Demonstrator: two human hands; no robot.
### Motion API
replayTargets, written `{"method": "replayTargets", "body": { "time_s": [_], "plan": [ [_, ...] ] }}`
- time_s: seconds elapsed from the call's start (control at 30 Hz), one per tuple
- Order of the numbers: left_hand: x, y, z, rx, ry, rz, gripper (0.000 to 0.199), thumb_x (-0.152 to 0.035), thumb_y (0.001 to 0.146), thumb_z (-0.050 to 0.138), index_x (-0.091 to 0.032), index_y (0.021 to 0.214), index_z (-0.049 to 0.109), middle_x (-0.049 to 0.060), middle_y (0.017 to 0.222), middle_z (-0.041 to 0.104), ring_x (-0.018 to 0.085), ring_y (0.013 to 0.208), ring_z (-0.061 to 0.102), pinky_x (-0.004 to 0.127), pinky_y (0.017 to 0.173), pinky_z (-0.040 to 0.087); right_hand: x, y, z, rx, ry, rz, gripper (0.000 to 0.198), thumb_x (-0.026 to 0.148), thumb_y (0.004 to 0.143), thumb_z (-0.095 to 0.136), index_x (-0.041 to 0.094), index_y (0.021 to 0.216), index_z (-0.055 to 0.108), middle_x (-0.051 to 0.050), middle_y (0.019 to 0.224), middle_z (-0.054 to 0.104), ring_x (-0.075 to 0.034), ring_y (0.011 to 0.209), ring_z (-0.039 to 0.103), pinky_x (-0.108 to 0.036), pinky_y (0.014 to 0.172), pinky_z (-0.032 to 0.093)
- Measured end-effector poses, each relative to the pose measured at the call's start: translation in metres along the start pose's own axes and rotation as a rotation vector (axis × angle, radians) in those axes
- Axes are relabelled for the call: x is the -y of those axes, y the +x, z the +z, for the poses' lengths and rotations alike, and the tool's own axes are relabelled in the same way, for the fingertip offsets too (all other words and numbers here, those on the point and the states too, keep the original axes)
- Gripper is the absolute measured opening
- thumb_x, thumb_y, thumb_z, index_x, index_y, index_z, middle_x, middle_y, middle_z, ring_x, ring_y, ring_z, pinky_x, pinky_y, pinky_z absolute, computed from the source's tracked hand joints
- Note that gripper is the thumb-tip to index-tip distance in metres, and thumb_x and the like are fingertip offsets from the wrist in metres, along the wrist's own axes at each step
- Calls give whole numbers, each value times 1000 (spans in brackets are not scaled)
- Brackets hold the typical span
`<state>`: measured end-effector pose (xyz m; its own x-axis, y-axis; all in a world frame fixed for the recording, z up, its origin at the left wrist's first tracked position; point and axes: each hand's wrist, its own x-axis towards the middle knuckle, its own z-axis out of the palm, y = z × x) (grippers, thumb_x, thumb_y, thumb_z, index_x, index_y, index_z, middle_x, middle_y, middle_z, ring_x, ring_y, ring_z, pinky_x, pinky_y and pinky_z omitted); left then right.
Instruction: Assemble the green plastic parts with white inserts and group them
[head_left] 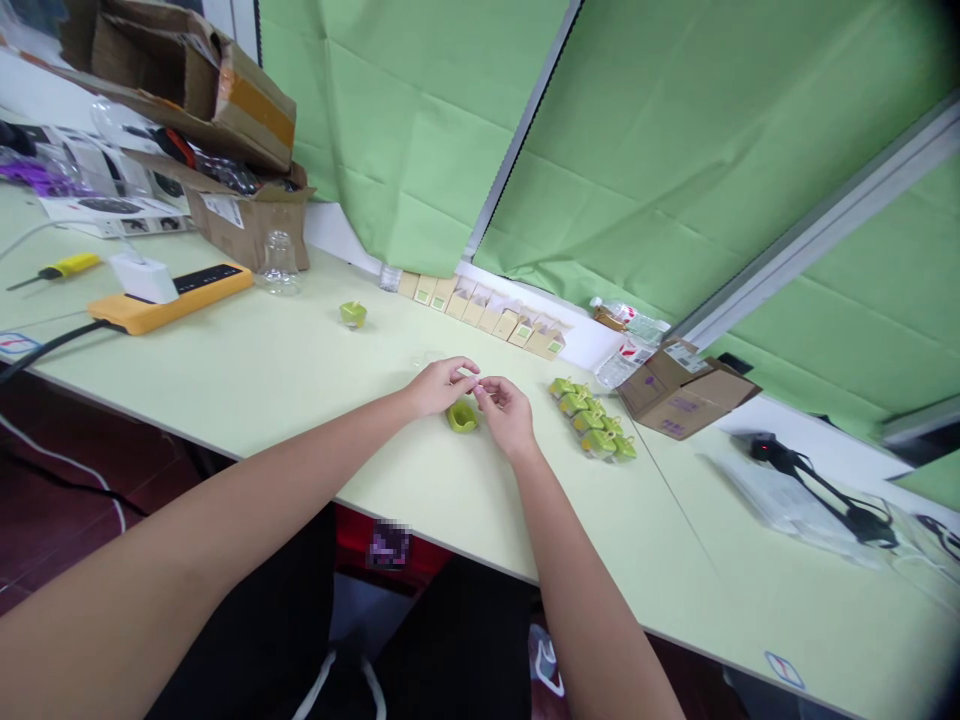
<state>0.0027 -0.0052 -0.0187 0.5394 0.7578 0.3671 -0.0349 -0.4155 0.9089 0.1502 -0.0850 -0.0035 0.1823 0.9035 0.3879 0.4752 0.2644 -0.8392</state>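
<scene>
My left hand [442, 386] and my right hand [506, 410] meet over the pale table, fingertips pinched together. Whatever sits between the fingers is too small to make out. Just below the fingertips stands a small green cup-like piece [462, 416], open at the top, resting on the table. A clear plastic piece [427, 358] lies behind my left hand, partly covered by it. Farther back on the left sits a single small green container [352, 314]. To the right of my right hand, several similar green containers [592, 418] with loops on top are grouped in rows.
Small tan boxes [480, 306] line the back edge below green curtains. On the left are an orange power strip [180, 298], a yellow screwdriver [71, 264], a clear jar [279, 265] and cardboard boxes [247, 225]. Rightward stand plastic bottles [630, 350] and another carton [682, 390].
</scene>
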Motion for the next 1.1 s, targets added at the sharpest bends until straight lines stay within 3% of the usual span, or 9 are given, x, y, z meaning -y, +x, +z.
{"method": "replayTargets", "body": {
  "time_s": [0.17,0.27,0.37,0.57,0.87,1.1],
  "plan": [
    [-11,-5,-2,23,6,-41,36,-45,86,61,-21,114,59,8,105,70,20,103,66,31,87,51,-1,5,-6,-189,44,97,27,47,80,61,21,86,58,-3,81,67,-14,64,60,-27,58,49],
    [-18,-11,-6,157,105,-50,55,-47,75,73,-22,121,58,12,120,64,23,114,60,32,88,50,1,6,-10,-328,92,194,23,42,77,61,21,81,52,-4,82,67,-16,67,63,-25,51,47],
    [-19,-15,-10,278,277,6,73,-47,65,80,-22,130,55,13,124,61,26,114,59,31,84,50,3,7,-13,-385,147,219,21,35,74,62,21,75,47,-4,84,68,-16,69,65,-24,51,47],
    [-13,-12,-14,289,488,74,64,-43,66,76,-20,124,59,10,114,65,25,99,63,32,82,48,-5,9,-13,-392,52,155,25,43,78,62,22,81,49,2,70,60,-12,57,53,-23,50,43],
    [-10,-11,-13,230,475,106,51,-37,69,73,-19,115,63,8,108,68,24,96,64,31,80,48,-4,7,-13,-304,-1,103,35,52,80,60,19,91,63,0,74,61,-13,61,54,-25,57,46],
    [-11,-11,-12,210,456,118,46,-35,67,73,-19,110,66,8,105,69,24,94,64,31,80,48,-6,7,-13,-293,-37,110,40,55,80,61,19,96,61,-2,75,65,-16,64,59,-28,61,49]
  ]
}}
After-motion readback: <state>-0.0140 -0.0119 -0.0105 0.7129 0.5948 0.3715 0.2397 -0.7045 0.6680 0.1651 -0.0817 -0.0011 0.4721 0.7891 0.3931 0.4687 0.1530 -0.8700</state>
